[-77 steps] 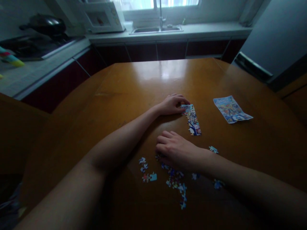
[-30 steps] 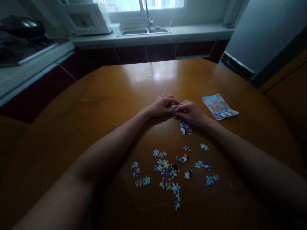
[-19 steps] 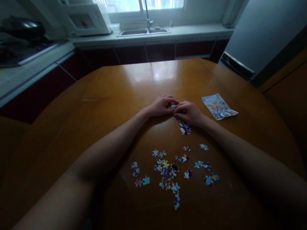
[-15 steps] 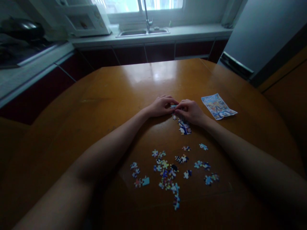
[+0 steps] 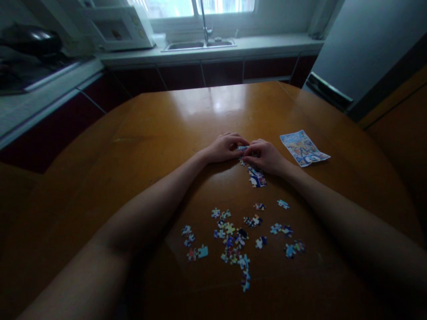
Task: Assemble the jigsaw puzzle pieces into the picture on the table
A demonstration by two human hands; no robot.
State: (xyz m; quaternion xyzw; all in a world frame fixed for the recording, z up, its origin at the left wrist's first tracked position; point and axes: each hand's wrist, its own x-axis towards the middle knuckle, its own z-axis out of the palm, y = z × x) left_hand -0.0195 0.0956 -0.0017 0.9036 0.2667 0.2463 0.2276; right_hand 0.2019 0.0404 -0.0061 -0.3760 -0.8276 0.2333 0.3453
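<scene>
Partly joined jigsaw puzzle pieces (image 5: 256,178) lie on the wooden table under my two hands, with the lower end showing a dark blue and white picture. My left hand (image 5: 225,147) rests at the upper left of this section, its fingers curled and thumb and forefinger against the pieces. Close against it, my right hand (image 5: 265,156) has thumb and forefinger pinched on a puzzle piece, mostly covered by the fingers. Nearer to me, many loose puzzle pieces (image 5: 229,229) lie scattered, some overlapping in the middle.
A creased picture sheet (image 5: 304,149) lies right of my hands on the wooden table (image 5: 150,129). Beyond the table are a sink (image 5: 187,45), a white microwave (image 5: 116,29) and a dark pan (image 5: 31,38) on the stove. A grey refrigerator (image 5: 363,49) stands at the right.
My right hand's fingers have shifted very slightly at the joined pieces. The left hand, loose pieces and picture sheet stay where they were.
</scene>
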